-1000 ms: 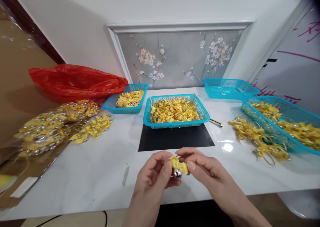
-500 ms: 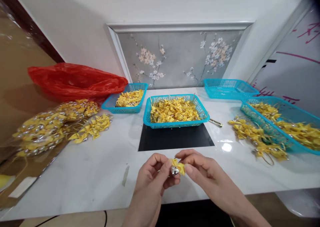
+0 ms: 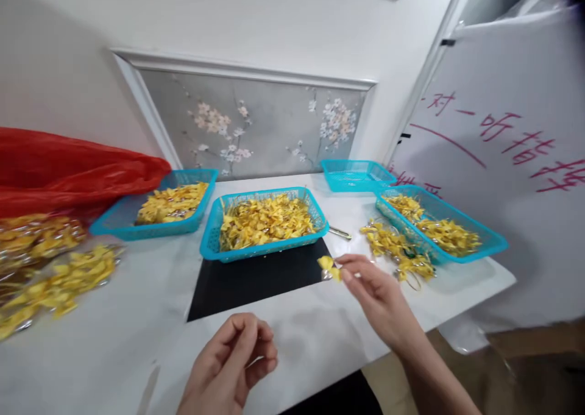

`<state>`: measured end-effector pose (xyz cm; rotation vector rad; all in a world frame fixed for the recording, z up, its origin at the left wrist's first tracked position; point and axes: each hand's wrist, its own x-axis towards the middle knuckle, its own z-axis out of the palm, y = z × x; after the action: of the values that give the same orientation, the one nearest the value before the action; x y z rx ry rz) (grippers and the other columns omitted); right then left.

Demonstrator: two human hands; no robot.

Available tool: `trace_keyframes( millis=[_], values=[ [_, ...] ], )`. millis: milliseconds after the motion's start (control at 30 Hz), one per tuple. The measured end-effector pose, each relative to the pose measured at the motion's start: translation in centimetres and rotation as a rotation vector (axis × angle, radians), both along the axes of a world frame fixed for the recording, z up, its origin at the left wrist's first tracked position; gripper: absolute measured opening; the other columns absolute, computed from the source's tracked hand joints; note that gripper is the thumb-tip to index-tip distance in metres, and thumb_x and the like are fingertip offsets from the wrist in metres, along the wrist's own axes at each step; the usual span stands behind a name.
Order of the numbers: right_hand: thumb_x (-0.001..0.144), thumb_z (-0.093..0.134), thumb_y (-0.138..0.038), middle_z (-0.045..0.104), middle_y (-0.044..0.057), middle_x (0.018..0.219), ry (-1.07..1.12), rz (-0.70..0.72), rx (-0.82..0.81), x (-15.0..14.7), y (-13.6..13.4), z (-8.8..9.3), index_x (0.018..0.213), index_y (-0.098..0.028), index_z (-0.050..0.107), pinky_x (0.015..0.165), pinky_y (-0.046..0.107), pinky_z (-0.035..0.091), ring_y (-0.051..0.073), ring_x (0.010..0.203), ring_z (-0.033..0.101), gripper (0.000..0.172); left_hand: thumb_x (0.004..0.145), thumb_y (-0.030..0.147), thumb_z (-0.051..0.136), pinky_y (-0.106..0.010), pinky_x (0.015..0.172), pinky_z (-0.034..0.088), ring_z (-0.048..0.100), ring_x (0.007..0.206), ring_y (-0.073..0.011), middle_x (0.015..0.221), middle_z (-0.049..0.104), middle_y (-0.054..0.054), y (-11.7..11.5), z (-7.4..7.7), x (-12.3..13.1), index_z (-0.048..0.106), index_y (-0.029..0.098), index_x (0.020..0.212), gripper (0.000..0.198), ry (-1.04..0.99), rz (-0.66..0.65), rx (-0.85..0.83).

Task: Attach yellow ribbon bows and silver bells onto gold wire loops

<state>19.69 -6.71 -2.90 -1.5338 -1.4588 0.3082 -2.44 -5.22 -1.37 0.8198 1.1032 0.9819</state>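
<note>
The left hand is hovering low over the near edge of the desk. Its palm is turning inward and its fingers are curling loosely together around nothing that shows. To its right and farther out, the right hand is reaching forward with a nearly straight wrist, thumb and forefinger clamping on one wing of a small yellow bow. The bow is sticking out just left of those fingertips, in the air over the right edge of the black mat. It is looking very light and soft, likely to crush or slip if squeezed by a wing, so the firmer knot at its middle is probably the better place to pinch. A shiny bit under the knot may be hard and slick, though it is too small to tell. A basket full of bows is sitting just beyond the fingers, and a loose pile is lying near them on the right.
</note>
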Motion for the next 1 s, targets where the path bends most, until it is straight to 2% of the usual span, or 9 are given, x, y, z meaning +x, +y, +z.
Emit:
trace_keyframes(
  millis=[100, 233, 333, 467, 633, 767, 867, 933, 1000],
  values=[
    [0.092, 0.047, -0.033, 0.066, 0.014, 0.106, -0.157, -0.205, 0.042, 5.6, 1.4, -0.8, 0.082, -0.019, 0.065, 0.078, 0.036, 0.051, 0.025, 0.097, 0.063, 0.025, 0.065, 0.039, 0.081, -0.020, 0.058, 0.052, 0.054, 0.062, -0.0129, 0.069, 0.062, 0.000, 1.3, -0.9, 0.0, 0.067, 0.019, 0.066, 0.025, 0.002, -0.016, 0.004],
    [0.088, 0.047, -0.028, 0.069, 0.014, 0.100, -0.370, -0.335, -0.008, 10.9, 3.4, -1.8, 0.076, -0.020, 0.069, 0.080, 0.042, 0.048, 0.028, 0.089, 0.063, 0.027, 0.061, 0.035, 0.084, -0.018, 0.055, 0.051, 0.056, 0.063, -0.0121, 0.074, 0.065, 0.000, 3.0, -1.6, -0.4, 0.069, 0.019, 0.075, 0.026, -0.045, 0.023, -0.039],
    [0.086, 0.045, -0.025, 0.070, 0.015, 0.102, -0.515, -0.395, -0.050, 12.6, 4.4, -2.4, 0.073, -0.019, 0.070, 0.080, 0.049, 0.043, 0.034, 0.095, 0.060, 0.029, 0.065, 0.031, 0.084, -0.019, 0.060, 0.052, 0.057, 0.067, -0.0121, 0.078, 0.066, -0.001, 3.6, -2.0, -1.2, 0.069, 0.019, 0.084, 0.027, -0.082, 0.041, -0.100],
    [0.084, 0.047, -0.024, 0.072, 0.016, 0.101, -0.620, -0.403, -0.078, 12.9, 5.2, -2.8, 0.076, -0.020, 0.072, 0.078, 0.054, 0.040, 0.038, 0.096, 0.059, 0.026, 0.063, 0.030, 0.085, -0.019, 0.060, 0.052, 0.056, 0.065, -0.0112, 0.076, 0.065, 0.000, 3.8, -2.4, -2.0, 0.069, 0.018, 0.082, 0.027, -0.151, 0.075, -0.140],
    [0.085, 0.049, -0.030, 0.071, 0.016, 0.107, -0.600, -0.320, -0.013, 9.7, 6.5, -1.4, 0.088, -0.020, 0.074, 0.089, 0.058, 0.037, 0.039, 0.104, 0.059, 0.028, 0.058, 0.031, 0.088, -0.017, 0.054, 0.049, 0.055, 0.059, -0.0094, 0.070, 0.065, 0.000, 3.8, -3.1, -2.2, 0.070, 0.018, 0.077, 0.029, -0.245, 0.058, -0.194],
    [0.089, 0.050, -0.036, 0.073, 0.008, 0.102, -0.509, -0.030, 0.015, 3.4, 8.5, 1.1, 0.096, -0.021, 0.072, 0.086, 0.035, 0.048, 0.024, 0.094, 0.066, 0.027, 0.056, 0.034, 0.089, -0.015, 0.050, 0.046, 0.052, 0.053, -0.0068, 0.066, 0.063, 0.002, 3.9, -3.5, -2.3, 0.069, 0.017, 0.073, 0.031, -0.279, 0.021, -0.203],
    [0.087, 0.056, -0.035, 0.072, 0.009, 0.106, -0.449, 0.101, -0.004, -1.5, 10.4, 2.0, 0.107, -0.020, 0.068, 0.084, 0.035, 0.047, 0.024, 0.091, 0.065, 0.028, 0.055, 0.036, 0.090, -0.015, 0.049, 0.046, 0.051, 0.051, -0.0058, 0.064, 0.062, 0.003, 3.9, -3.6, -2.4, 0.069, 0.017, 0.071, 0.032, -0.294, 0.006, -0.199],
    [0.084, 0.059, -0.030, 0.072, 0.010, 0.101, -0.402, 0.149, -0.025, -3.5, 11.8, 2.1, 0.102, -0.020, 0.069, 0.080, 0.037, 0.046, 0.025, 0.086, 0.065, 0.023, 0.055, 0.036, 0.090, -0.016, 0.049, 0.046, 0.051, 0.052, -0.0059, 0.064, 0.061, 0.003, 3.7, -3.6, -2.6, 0.069, 0.017, 0.070, 0.032, -0.301, 0.000, -0.198],
    [0.083, 0.058, -0.026, 0.071, 0.008, 0.083, -0.337, 0.180, -0.046, -4.5, 12.9, 2.1, 0.082, -0.020, 0.070, 0.072, 0.035, 0.044, 0.024, 0.075, 0.063, 0.013, 0.056, 0.036, 0.089, -0.016, 0.050, 0.046, 0.051, 0.052, -0.0060, 0.064, 0.061, 0.003, 3.6, -3.7, -2.8, 0.068, 0.017, 0.069, 0.032, -0.311, -0.002, -0.196]
  ],
)
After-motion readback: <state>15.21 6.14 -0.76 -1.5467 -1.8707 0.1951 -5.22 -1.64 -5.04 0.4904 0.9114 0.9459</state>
